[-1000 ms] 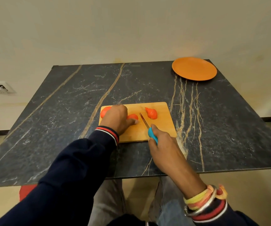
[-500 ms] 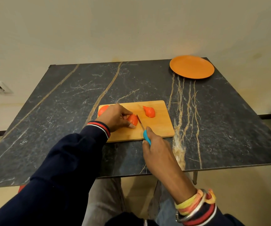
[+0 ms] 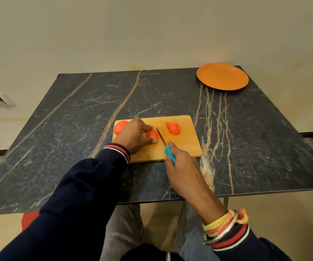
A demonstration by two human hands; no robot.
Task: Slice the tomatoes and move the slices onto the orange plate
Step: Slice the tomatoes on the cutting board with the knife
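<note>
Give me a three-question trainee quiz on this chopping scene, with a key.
1. True or false: the orange plate holds no tomato yet.
2. Short answer: what does the left hand steady on the wooden cutting board?
3. Multiple choice: the blue-handled knife is gripped by A) the left hand, B) the right hand, C) neither.

Key: 1 true; 2 a tomato piece; 3 B.

Left hand (image 3: 133, 136) pins 1 tomato piece (image 3: 152, 134); right hand (image 3: 183, 166) grips knife (image 3: 161, 136) (blue-handled).
</note>
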